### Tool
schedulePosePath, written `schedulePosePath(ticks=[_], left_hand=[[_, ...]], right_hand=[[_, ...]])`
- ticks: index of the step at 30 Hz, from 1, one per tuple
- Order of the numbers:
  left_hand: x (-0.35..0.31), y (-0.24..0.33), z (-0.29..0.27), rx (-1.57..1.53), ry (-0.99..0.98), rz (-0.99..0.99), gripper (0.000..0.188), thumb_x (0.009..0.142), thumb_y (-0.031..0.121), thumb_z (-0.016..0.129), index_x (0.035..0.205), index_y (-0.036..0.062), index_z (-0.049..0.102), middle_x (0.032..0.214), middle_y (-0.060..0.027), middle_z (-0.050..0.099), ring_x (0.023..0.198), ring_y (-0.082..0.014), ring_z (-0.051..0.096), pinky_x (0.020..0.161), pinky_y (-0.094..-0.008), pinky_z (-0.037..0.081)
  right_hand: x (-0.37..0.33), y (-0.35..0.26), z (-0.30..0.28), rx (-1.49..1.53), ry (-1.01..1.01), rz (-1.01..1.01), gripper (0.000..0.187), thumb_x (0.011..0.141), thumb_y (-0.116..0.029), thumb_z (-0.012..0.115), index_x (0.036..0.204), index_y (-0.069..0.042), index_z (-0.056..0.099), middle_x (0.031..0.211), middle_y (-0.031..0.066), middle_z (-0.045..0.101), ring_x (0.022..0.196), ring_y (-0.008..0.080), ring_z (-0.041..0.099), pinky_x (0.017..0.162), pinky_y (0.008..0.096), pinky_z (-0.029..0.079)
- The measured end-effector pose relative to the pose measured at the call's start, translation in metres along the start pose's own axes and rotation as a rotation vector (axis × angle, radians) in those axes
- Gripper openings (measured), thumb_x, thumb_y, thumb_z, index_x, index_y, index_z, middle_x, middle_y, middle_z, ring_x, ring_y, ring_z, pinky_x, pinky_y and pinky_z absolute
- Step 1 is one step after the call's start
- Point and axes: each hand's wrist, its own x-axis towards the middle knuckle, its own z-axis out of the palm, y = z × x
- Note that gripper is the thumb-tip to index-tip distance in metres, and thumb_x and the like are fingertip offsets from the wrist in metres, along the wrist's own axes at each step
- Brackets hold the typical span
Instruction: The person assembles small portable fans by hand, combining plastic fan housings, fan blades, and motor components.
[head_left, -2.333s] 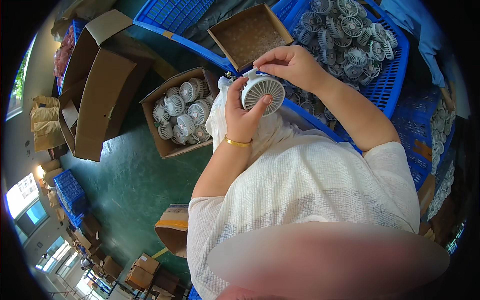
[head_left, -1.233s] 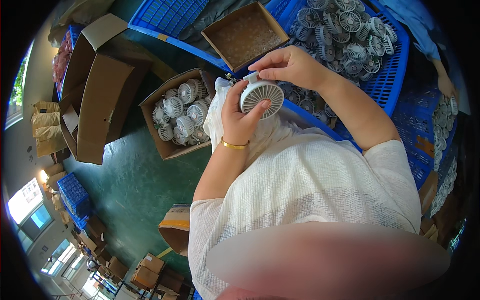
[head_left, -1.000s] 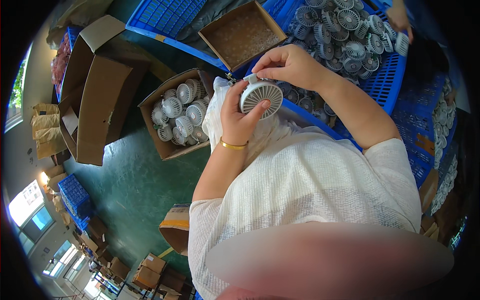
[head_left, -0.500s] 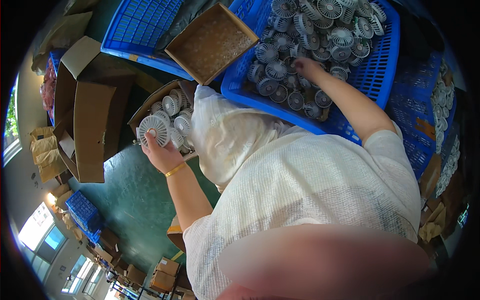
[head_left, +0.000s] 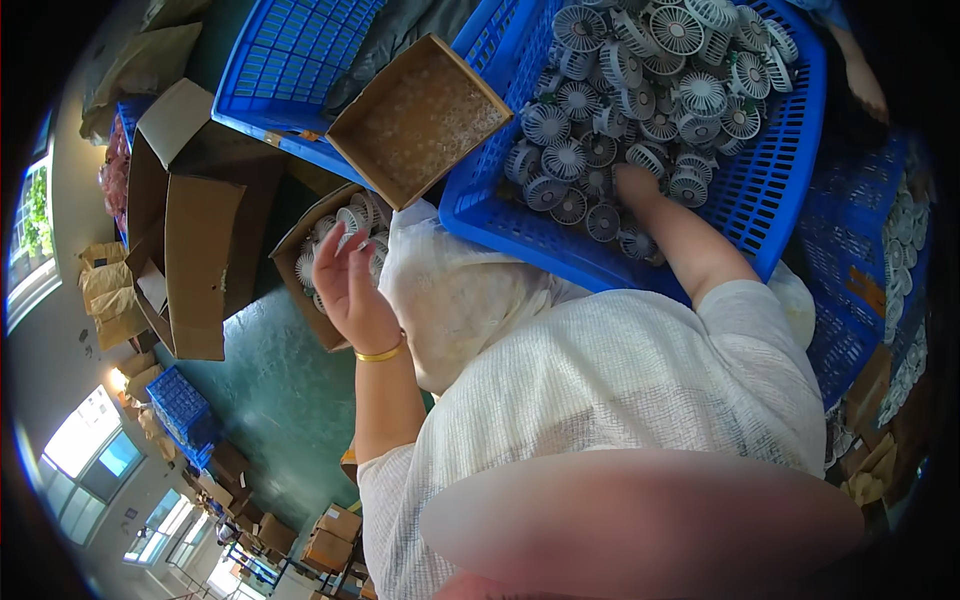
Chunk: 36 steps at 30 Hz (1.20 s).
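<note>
My left hand (head_left: 352, 292) is raised with fingers spread and nothing in it, over a cardboard box (head_left: 292, 247) of small white round fans (head_left: 306, 268). A yellow band circles its wrist. In front of me, a big blue plastic basket (head_left: 790, 225) holds a heap of similar grey-white fans (head_left: 565, 158). My right hand (head_left: 638, 187) reaches down into that heap, its fingers curled and mostly hidden. A tilted fan (head_left: 650, 157) lies right by its fingertips; whether the hand grips it cannot be seen.
A shallow brown box (head_left: 415, 120) with small clear bits rests on another blue basket (head_left: 290, 70). At left stands a tall open carton (head_left: 197, 270). Blue crates (head_left: 825, 270) stand at right. Another person's arm (head_left: 862, 85) shows at the upper right.
My left hand has let go of the fan it held over the cardboard box, and its fingers have opened. My right hand has moved slightly toward me within the basket.
</note>
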Motion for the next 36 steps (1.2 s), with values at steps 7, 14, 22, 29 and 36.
schedulePosePath(ticks=[7,14,22,29,36], left_hand=[[-0.024,0.008,0.077,0.393,-0.820,0.112,0.053,0.077,0.006,0.066,0.124,-0.0008,0.042,0.129,-0.0183,0.042,0.116,-0.0273,0.046,0.094,-0.0350,0.041],[-0.048,0.018,0.097,0.552,-0.632,0.592,0.090,0.056,0.020,0.082,0.130,0.0038,0.034,0.130,-0.0277,0.034,0.115,-0.0434,0.040,0.096,-0.0447,0.037],[-0.033,-0.005,0.029,-0.416,-0.248,-0.174,0.059,0.075,-0.003,0.064,0.126,-0.0005,0.035,0.122,-0.0101,0.042,0.113,-0.0196,0.045,0.094,-0.0331,0.041],[-0.028,-0.022,0.018,-0.670,-0.227,-0.281,0.058,0.077,0.000,0.065,0.127,-0.0006,0.037,0.120,-0.0100,0.048,0.110,-0.0203,0.050,0.096,-0.0341,0.039],[-0.025,-0.023,0.023,-0.566,-0.257,-0.221,0.056,0.078,0.003,0.066,0.126,-0.0010,0.038,0.119,-0.0101,0.050,0.109,-0.0184,0.051,0.094,-0.0318,0.040]], right_hand=[[-0.053,-0.019,-0.114,0.592,-0.136,0.070,0.032,0.070,-0.016,0.064,0.099,-0.004,0.064,0.081,0.0142,0.065,0.068,0.0240,0.065,0.061,0.0354,0.052],[-0.160,-0.143,-0.243,1.235,-0.238,-0.288,0.018,0.082,-0.008,0.055,0.098,0.000,0.051,0.068,0.0030,0.056,0.055,0.0067,0.053,0.046,0.0204,0.044],[-0.080,-0.239,-0.274,0.553,0.348,-0.743,0.021,0.083,-0.017,0.057,0.102,-0.005,0.059,0.072,0.0057,0.061,0.066,0.0177,0.059,0.063,0.0286,0.048],[-0.009,-0.264,-0.241,0.003,0.320,-0.639,0.020,0.078,-0.013,0.058,0.096,-0.007,0.063,0.092,0.0115,0.063,0.091,0.0299,0.059,0.079,0.0402,0.048],[-0.011,-0.267,-0.241,-0.166,0.285,-0.657,0.017,0.078,-0.016,0.057,0.090,-0.006,0.063,0.091,0.0121,0.064,0.090,0.0297,0.060,0.078,0.0406,0.048]])
